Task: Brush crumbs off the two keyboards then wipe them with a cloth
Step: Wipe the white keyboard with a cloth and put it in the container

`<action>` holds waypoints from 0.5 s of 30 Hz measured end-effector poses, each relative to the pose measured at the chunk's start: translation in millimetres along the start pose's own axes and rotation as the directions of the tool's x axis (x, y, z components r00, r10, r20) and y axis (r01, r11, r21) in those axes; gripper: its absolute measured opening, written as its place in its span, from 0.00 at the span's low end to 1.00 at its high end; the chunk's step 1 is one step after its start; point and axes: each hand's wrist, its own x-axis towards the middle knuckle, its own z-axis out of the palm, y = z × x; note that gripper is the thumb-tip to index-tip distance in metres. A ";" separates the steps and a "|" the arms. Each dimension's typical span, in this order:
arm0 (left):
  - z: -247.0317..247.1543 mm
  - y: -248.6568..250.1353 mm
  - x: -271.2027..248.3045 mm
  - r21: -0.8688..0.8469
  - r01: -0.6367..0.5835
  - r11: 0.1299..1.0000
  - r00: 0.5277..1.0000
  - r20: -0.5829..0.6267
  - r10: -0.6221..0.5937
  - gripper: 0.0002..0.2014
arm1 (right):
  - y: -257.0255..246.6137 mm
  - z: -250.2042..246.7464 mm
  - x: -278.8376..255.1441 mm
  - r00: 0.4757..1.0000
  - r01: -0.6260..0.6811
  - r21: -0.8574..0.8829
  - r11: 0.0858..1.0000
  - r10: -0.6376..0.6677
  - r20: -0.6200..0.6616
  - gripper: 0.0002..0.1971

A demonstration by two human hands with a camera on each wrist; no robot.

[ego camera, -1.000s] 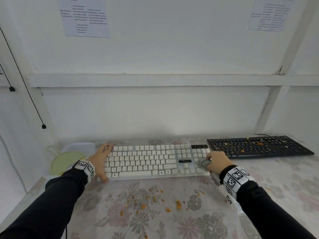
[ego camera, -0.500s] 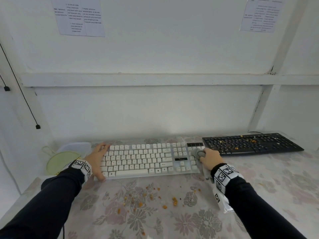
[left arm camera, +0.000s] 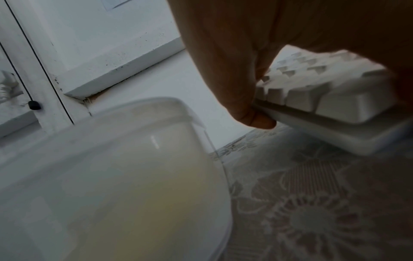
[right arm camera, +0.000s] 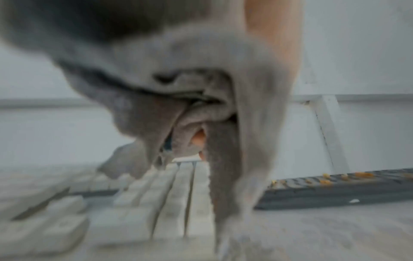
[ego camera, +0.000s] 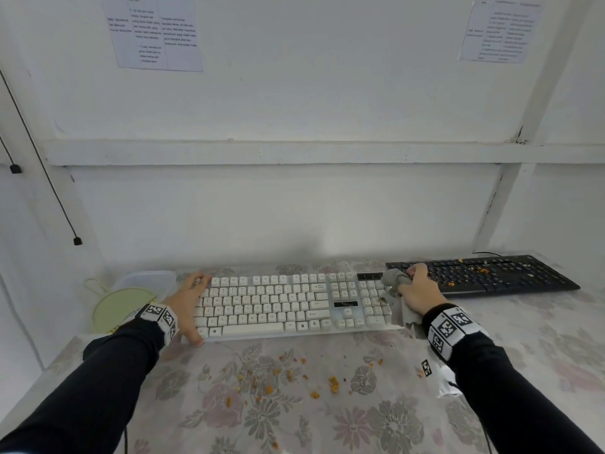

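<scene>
A white keyboard (ego camera: 268,303) lies across the middle of the floral table. My left hand (ego camera: 194,306) grips its left end, fingers over the far edge and thumb at the near corner; the left wrist view shows a fingertip (left arm camera: 257,120) hooked on the keyboard's edge (left arm camera: 335,106). My right hand (ego camera: 415,288) holds a bunched grey cloth (ego camera: 394,280) at the keyboard's far right corner, beside the number pad. In the right wrist view the cloth (right arm camera: 178,70) hangs blurred over the white keys (right arm camera: 145,203). A black keyboard (ego camera: 491,275) strewn with orange crumbs (ego camera: 481,270) lies to the right.
Orange crumbs (ego camera: 333,383) are scattered on the tablecloth in front of the white keyboard. A clear plastic container (ego camera: 147,280) and a pale green round object (ego camera: 118,308) sit left of my left hand. The wall stands close behind both keyboards.
My right hand has carried the cloth from the near right part of the number pad up to its far right corner, toward the black keyboard. My left hand has stayed in place.
</scene>
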 end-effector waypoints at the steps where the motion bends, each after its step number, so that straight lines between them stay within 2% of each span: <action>1: -0.1 -0.8 0.6 -0.001 -0.001 1.000 1.000 -0.001 0.001 0.72 | -0.5 4.4 1.9 1.000 0.015 -0.009 1.000 -0.015 -0.006 0.16; 3: -0.2 -2.1 1.1 -0.001 -0.002 1.000 1.000 0.006 0.002 0.73 | 2.4 15.4 4.8 0.999 0.036 -0.101 0.994 -0.034 0.021 0.16; 6: 0.3 -2.7 0.9 -0.007 -0.007 1.000 1.000 0.007 0.007 0.73 | 8.6 27.7 5.1 0.998 0.056 -0.222 0.974 -0.052 0.026 0.23; 11: 0.0 -2.6 1.8 -0.008 -0.005 1.000 1.000 0.009 0.005 0.73 | 7.6 27.9 -4.4 0.998 0.052 -0.313 0.948 -0.044 0.033 0.13; 15: 0.4 -2.5 1.6 -0.020 -0.023 1.000 1.000 0.000 0.023 0.73 | 10.4 22.3 -9.4 0.990 0.038 -0.449 0.893 0.026 0.137 0.15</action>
